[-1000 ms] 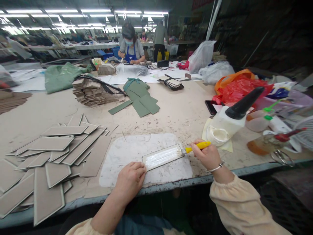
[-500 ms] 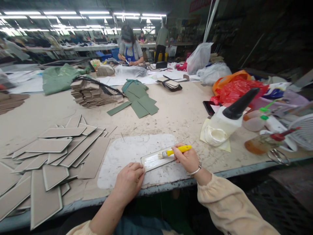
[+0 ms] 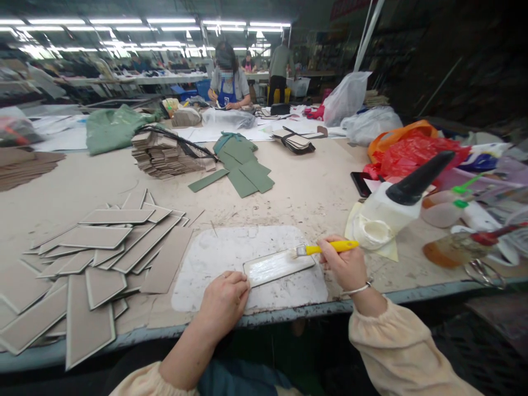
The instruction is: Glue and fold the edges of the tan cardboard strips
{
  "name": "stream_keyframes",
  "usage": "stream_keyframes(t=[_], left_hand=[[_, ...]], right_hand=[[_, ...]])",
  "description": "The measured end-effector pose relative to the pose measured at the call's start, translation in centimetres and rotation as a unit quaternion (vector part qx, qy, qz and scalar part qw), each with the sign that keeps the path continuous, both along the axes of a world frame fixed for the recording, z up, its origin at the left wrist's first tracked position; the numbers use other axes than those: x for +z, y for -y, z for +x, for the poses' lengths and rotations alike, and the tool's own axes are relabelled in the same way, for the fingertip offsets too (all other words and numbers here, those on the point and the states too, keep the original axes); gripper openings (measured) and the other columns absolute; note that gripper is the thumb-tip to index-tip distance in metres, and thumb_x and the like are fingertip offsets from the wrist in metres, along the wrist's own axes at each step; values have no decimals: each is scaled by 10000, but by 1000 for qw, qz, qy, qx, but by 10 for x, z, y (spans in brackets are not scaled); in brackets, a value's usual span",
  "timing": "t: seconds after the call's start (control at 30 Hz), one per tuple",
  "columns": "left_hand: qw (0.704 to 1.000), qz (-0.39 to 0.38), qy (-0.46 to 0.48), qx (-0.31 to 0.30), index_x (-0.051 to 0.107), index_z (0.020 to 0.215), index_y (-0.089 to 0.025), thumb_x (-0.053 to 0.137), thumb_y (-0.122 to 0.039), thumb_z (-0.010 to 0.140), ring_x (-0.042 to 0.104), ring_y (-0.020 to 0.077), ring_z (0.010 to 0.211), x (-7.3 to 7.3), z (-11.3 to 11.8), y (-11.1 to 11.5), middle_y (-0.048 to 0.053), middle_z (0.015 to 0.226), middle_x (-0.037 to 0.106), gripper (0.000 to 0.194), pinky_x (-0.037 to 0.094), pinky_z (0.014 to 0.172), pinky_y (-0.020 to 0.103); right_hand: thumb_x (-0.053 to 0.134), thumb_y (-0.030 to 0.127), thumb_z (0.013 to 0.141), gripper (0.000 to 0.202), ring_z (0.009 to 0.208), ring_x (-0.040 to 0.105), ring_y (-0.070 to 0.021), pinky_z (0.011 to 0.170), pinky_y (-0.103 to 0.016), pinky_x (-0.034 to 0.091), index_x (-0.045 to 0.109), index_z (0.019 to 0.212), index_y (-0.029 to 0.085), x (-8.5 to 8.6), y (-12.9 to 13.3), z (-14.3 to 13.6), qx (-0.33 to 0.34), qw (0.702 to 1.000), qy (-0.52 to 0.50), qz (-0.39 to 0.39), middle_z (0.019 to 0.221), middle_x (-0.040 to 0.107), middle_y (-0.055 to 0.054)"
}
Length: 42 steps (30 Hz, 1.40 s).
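Clock read from the strip [image 3: 276, 268], 12 straight away from me. Strip lies on the white sheet [image 3: 204, 261] at the counter's near edge [image 3: 416, 291], white coating along its face, tilted up toward 2.

Left hand [image 3: 226, 300]: at 8, palm down, wrist slightly bent, fingers together and curled over the strip's near-left end. Thumb hidden, so can't tell if it's a pinch or just a press. Covered corner also out of sight.

Right hand [image 3: 344, 268]: at 3, forearm in from 4, thumb and fingers pinching the brush [image 3: 338, 246], yellow handle pointing to 3. Lower fingers tucked out of view. Bristles at the far edge near the right end (exact contact hard to make out). Bracelet [image 3: 358, 289] on that wrist. Both cream sleeves [image 3: 400, 341] run off the bottom.

Taupe panels [image 3: 97, 237] heaped at 9, touching the white sheet. White bottle [image 3: 381, 206], black nozzle, at 2. Amber bottle [image 3: 445, 256] at 3, red tip cut off by the frame.

Text: red banner [image 3: 350, 6] at 1, cropped and too blurred to read. Co-worker's blue apron [image 3: 226, 96] at 11, white mark, illegible.
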State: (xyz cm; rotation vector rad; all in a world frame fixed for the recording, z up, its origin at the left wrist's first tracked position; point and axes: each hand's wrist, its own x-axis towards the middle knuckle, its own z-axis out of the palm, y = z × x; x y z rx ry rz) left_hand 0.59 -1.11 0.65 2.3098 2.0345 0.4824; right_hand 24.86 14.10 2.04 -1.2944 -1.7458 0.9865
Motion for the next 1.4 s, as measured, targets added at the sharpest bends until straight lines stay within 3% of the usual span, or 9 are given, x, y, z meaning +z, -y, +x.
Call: stream_keyframes(t=[0.17, 0.33, 0.53, 0.67, 0.9, 1.07, 1.2, 1.4], left_hand=[[1000, -17, 0, 1, 698, 797, -208, 543, -146, 825, 613, 194, 823, 1, 0, -1, 34, 880, 690, 168, 531, 742, 317], [1000, -22, 1, -4, 698, 808, -204, 530, -142, 830, 612, 191, 830, 2, 0, -2, 40, 871, 685, 180, 527, 749, 310], [1000, -28, 7, 7, 704, 814, -205, 523, -156, 844, 612, 189, 851, 1, 0, 0, 42, 896, 687, 190, 528, 763, 305], [999, -44, -1, 14, 705, 817, -209, 521, -168, 853, 615, 196, 869, 1, 0, 0, 40, 911, 691, 192, 528, 782, 320], [999, -41, -7, 3, 707, 850, -210, 523, -173, 857, 624, 201, 861, 1, 0, -1, 34, 931, 698, 188, 531, 783, 333], [1000, -28, -4, -2, 712, 847, -207, 519, -176, 858, 630, 199, 853, -1, -1, -2, 32, 944, 705, 195, 534, 775, 331], [1000, -28, -4, -1, 710, 839, -209, 520, -178, 861, 632, 198, 846, -2, -2, 0, 28, 945, 708, 194, 535, 767, 331], [1000, -3, -5, -4, 707, 823, -215, 533, -182, 864, 633, 190, 822, -4, -3, -1, 27, 941, 711, 182, 533, 754, 319]], right_hand=[[565, 511, 818, 317, 417, 568, -131, 424, -223, 454, 565, 854, 196, -8, 30, -42, 101, 978, -127, -130, 536, 606, 29], [538, 488, 839, 278, 432, 583, -127, 443, -220, 467, 570, 867, 213, -22, 37, -68, 149, 970, -124, -148, 559, 623, 31], [531, 485, 835, 287, 423, 586, -134, 441, -223, 461, 571, 829, 202, -21, 20, -49, 121, 985, -60, -112, 530, 617, 23], [552, 511, 816, 320, 410, 577, -132, 424, -221, 454, 565, 823, 192, -15, 21, -43, 91, 984, -90, -122, 523, 610, 21], [536, 465, 842, 275, 458, 600, -116, 464, -204, 467, 572, 899, 199, -23, 34, -68, 176, 966, -111, -152, 579, 637, 23], [522, 452, 841, 260, 430, 585, -122, 434, -208, 451, 580, 858, 200, -19, 24, -61, 166, 975, -58, -137, 535, 617, 29], [527, 471, 830, 274, 421, 574, -122, 426, -211, 449, 567, 828, 200, -13, 22, -53, 144, 976, -73, -145, 528, 608, 31], [520, 455, 842, 262, 427, 576, -109, 435, -198, 442, 567, 850, 197, -19, 33, -61, 182, 966, -91, -159, 541, 613, 38]])
